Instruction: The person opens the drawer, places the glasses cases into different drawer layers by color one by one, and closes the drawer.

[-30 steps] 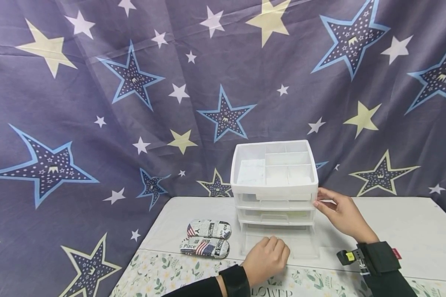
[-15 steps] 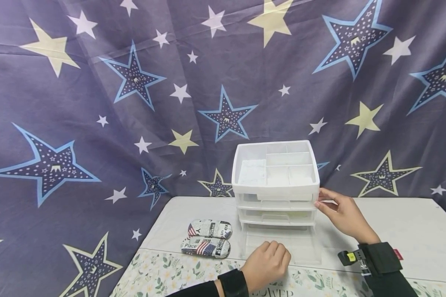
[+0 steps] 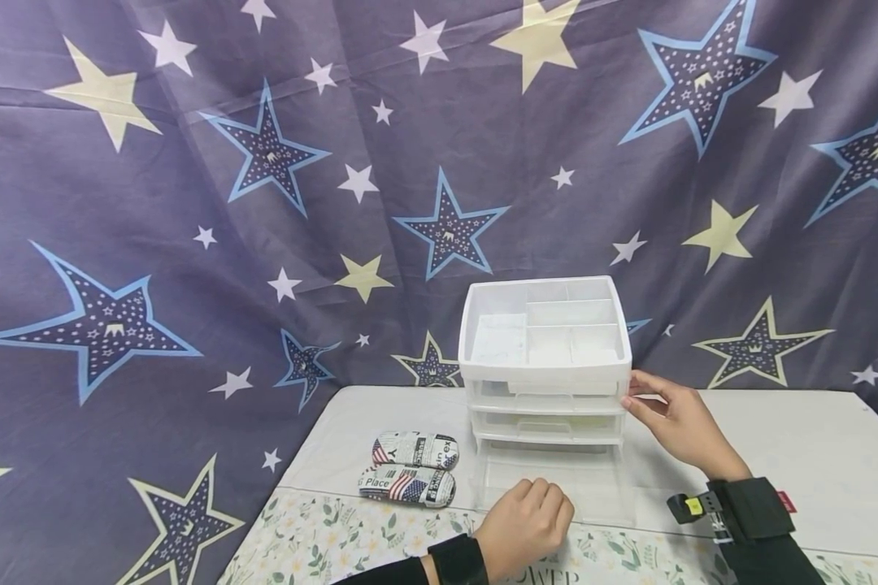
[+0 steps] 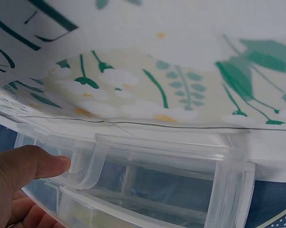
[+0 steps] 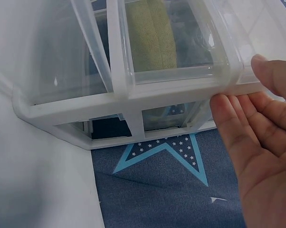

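Note:
A white plastic drawer unit [image 3: 545,374] with a divided top tray stands at the back of the table. Its clear bottom drawer [image 3: 596,487] is pulled out towards me. My left hand [image 3: 525,524] grips that drawer's front handle [image 4: 83,173], thumb on the upper side and fingers curled beneath in the left wrist view. At the unit's right front corner, my right hand [image 3: 680,426] holds the frame, its fingertips against the side and its thumb at the front edge. Through a clear drawer, an olive-green folded cloth-like thing [image 5: 150,35] shows in the right wrist view.
Two rounded, newspaper-print padded things [image 3: 407,485] with flag patterns lie left of the unit. A floral cloth [image 3: 315,528] covers the table's near edge. Behind the white table [image 3: 775,455] hangs a dark star-patterned curtain [image 3: 556,227].
The bottom drawer has slid a little further out towards me, and my left hand has come slightly nearer with it. My right hand keeps its place at the unit's corner.

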`<state>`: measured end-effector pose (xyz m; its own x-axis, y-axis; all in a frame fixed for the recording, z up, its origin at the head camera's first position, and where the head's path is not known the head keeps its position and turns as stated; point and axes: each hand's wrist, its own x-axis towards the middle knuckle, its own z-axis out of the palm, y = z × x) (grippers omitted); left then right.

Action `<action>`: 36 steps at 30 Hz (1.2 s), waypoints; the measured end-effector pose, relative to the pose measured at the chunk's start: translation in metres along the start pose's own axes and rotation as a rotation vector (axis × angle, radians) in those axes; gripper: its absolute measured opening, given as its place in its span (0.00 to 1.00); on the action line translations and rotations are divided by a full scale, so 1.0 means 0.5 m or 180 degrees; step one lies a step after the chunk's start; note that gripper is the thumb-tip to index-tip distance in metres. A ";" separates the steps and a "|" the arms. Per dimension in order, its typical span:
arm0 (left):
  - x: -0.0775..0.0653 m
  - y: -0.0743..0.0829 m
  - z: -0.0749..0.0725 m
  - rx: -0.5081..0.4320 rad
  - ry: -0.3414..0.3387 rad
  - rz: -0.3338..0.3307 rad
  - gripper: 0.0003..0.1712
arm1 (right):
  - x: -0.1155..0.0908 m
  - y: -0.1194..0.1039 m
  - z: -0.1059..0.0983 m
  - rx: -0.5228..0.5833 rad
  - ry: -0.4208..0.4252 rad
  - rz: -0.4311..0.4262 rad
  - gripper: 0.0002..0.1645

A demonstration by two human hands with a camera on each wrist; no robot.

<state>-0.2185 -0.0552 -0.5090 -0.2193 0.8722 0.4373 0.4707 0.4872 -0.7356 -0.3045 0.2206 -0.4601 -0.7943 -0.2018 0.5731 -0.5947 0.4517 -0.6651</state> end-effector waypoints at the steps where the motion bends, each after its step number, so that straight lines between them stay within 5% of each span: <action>1: 0.000 0.000 -0.001 -0.0013 0.0002 0.0000 0.26 | 0.000 -0.001 0.000 -0.0003 0.0005 -0.0001 0.27; 10: 0.007 -0.010 -0.023 -0.0050 0.0098 0.0026 0.26 | -0.003 0.000 0.000 0.0025 0.0004 -0.0034 0.27; 19: -0.003 0.006 -0.019 -0.0171 -0.0048 -0.0029 0.20 | -0.004 -0.004 -0.003 0.0042 -0.0012 -0.0027 0.27; 36: 0.004 -0.005 -0.046 -0.0113 0.0270 0.0049 0.25 | -0.005 -0.004 -0.001 0.0007 -0.0018 -0.0013 0.27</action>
<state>-0.2004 -0.0554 -0.4944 -0.1395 0.8719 0.4694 0.5037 0.4706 -0.7245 -0.3013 0.2208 -0.4598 -0.7926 -0.2084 0.5731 -0.5981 0.4491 -0.6638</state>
